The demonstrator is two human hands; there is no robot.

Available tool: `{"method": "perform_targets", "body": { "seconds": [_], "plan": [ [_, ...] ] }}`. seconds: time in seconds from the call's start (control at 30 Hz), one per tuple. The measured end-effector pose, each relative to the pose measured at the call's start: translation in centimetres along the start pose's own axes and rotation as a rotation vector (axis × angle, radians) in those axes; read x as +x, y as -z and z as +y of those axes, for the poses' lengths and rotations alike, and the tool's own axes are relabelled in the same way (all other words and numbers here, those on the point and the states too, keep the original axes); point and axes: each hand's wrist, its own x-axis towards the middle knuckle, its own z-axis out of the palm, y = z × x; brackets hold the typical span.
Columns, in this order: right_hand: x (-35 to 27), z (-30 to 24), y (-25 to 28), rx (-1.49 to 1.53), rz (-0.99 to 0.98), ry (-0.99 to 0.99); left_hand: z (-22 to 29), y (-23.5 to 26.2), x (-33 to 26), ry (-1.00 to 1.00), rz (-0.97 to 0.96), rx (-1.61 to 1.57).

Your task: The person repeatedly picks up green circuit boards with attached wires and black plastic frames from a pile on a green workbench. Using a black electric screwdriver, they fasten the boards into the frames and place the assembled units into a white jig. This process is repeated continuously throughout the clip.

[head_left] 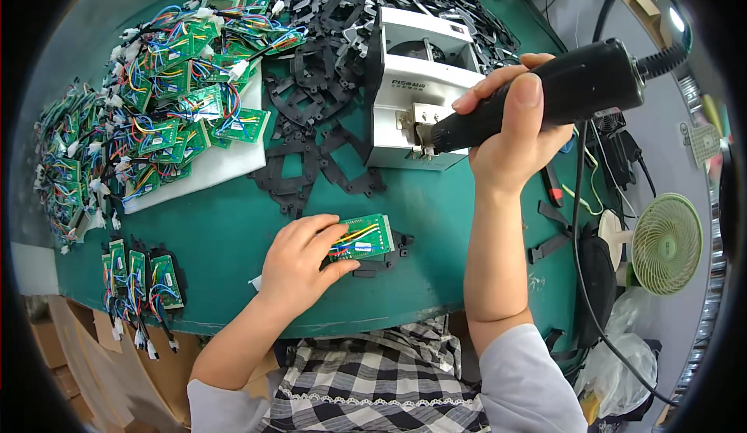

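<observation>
My right hand [513, 141] is wrapped round a black corded electric screwdriver [580, 83]. The driver's nose end meets the metal pick-up point on the front of a silver screw feeder [401, 122]; its bit is hard to make out there. Nearer to me, my left hand [294, 266] grips a green circuit board [372, 234] by its left part, thumb at the near edge and fingers over the top. Coloured wires and a white label show on the board. Under it lies a black plastic frame [398, 252], mostly covered.
Wired circuit boards [175, 133] are heaped at the left, partly on white foam [226, 164]. Black plastic frames [299, 153] pile up behind and beside the feeder. Several boards on frames [136, 273] sit at the near left edge. A green fan [667, 244] and the driver's cable [580, 254] are at right.
</observation>
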Motion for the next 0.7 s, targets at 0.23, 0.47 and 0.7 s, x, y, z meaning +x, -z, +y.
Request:
{"method": "perform_targets", "body": {
  "seconds": [0.23,0.47,0.7],
  "plan": [
    [-2.5,-1.3,1.7,0.031,-0.177,-0.212,-0.7,1.4,0.6,0.027,-0.002,0.030],
    [-5.6,-1.7,2.6,0.252,0.032,-0.327,-0.4,-0.3,0.3,-0.034,-0.092,-0.033],
    [-7.1,-1.2,2.6,0.109,-0.104,-0.311,-0.5,-0.5,0.3,-0.061,-0.112,0.046]
  ]
}}
